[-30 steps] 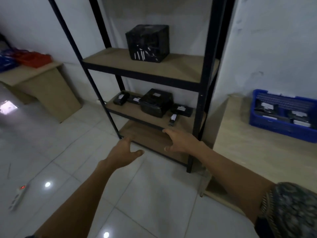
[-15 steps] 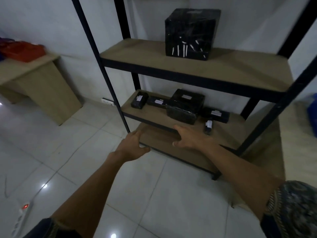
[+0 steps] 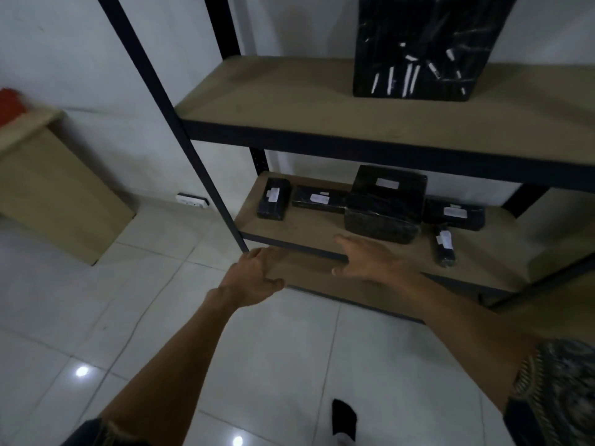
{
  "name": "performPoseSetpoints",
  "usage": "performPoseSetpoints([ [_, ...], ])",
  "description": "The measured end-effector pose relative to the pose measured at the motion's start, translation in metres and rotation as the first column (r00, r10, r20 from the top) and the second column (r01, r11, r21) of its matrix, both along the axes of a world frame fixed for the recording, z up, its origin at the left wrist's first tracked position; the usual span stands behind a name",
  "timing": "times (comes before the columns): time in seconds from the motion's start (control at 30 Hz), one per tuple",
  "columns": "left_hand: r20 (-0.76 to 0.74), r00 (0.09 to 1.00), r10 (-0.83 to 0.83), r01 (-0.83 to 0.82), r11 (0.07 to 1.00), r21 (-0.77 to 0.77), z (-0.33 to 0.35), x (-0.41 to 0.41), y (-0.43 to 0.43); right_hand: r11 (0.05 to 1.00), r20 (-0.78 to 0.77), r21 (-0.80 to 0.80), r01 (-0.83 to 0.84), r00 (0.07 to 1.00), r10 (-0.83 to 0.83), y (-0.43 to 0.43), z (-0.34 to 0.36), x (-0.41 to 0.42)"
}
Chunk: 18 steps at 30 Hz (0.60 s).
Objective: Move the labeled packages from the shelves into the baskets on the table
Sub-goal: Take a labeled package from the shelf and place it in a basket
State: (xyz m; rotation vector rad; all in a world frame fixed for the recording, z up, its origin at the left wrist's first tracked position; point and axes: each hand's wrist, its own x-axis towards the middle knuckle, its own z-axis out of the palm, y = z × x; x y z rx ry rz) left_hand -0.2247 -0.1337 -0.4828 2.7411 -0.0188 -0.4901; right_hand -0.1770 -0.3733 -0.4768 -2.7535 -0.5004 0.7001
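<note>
Currently the labeled packages (image 3: 317,200) lie on the lower shelf (image 3: 309,233), the largest package (image 3: 384,204) in their middle. Just before it hovers the right hand (image 3: 363,257), fingers spread and empty. The left hand (image 3: 254,275), fingers relaxed and holding nothing, hangs near the front post (image 3: 180,130). A big black box (image 3: 421,46) sits on the upper shelf (image 3: 289,104).

The left hand (image 3: 254,275) and right hand (image 3: 370,257) reach toward the lower shelf (image 3: 309,226), fingers relaxed, the right just near of a big package (image 3: 384,207). Smaller labeled packages (image 3: 273,202) flank it. A black box (image 3: 425,46) sits on the upper shelf (image 3: 289,101).
</note>
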Motion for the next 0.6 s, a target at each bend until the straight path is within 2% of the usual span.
performPoseSetpoints([
  [0.13,-0.006,1.0,-0.001,0.001,1.0,-0.03,-0.023,0.038,0.041,0.998,-0.057,-0.025,0.05,0.997,-0.051,0.039,-0.022,0.032],
  [0.4,-0.01,0.986,-0.169,0.169,0.986,0.016,-0.105,0.131,0.101,0.986,-0.052,-0.049,0.16,0.985,-0.162,0.112,-0.07,0.103],
  [0.6,0.136,0.959,-0.25,0.24,0.967,0.086,-0.196,0.184,0.126,0.967,0.0,0.009,0.253,0.967,-0.253,0.162,-0.139,0.159],
])
